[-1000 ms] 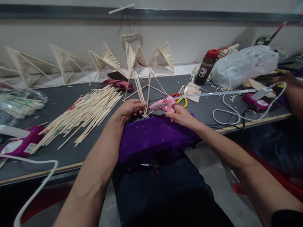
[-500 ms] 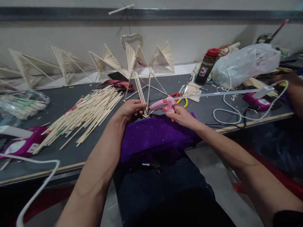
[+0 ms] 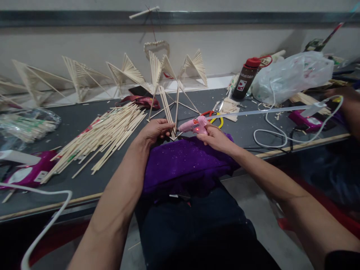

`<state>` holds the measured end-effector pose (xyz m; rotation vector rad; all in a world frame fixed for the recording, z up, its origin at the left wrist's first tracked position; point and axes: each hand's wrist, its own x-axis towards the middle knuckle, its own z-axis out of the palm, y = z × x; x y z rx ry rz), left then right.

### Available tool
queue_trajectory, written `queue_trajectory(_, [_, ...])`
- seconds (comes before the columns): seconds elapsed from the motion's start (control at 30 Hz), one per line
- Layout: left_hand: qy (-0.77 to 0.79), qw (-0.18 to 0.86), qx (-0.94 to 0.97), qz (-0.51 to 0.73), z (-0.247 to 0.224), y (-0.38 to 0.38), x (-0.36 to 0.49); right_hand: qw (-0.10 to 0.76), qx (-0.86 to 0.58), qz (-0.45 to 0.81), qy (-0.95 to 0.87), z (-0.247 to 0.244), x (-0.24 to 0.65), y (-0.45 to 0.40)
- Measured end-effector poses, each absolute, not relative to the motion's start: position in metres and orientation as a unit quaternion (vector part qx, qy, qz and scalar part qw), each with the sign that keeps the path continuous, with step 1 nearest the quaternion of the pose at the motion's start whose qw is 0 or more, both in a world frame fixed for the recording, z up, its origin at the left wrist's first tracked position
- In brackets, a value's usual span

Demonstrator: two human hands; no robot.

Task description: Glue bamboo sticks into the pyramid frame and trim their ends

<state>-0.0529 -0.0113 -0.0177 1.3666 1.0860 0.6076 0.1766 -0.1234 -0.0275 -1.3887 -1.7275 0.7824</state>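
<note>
Stick frame (image 3: 167,107) stands at the front of the bench (image 3: 242,125), between both hands, its near sticks running up and away, slightly leftward, from a bottom corner. The left hand (image 3: 156,129), nearer, pinches them low. Opposite, the right hand (image 3: 214,137) wraps a pink glue gun (image 3: 194,125), nozzle aimed left just above that corner; contact I cannot tell.

Red-lidded bottle (image 3: 246,79) beside plastic bag (image 3: 295,77) — pale loop (image 3: 155,43) against wall (image 3: 98,41).
</note>
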Motion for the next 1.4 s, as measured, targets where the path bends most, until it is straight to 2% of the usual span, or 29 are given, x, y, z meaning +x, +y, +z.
queue_trajectory(1.4, [0.469,0.598,0.591,0.27,-0.017,-0.0137,-0.0538,0.383,-0.547,0.282,-0.689,-0.0244,0.1742,-0.124])
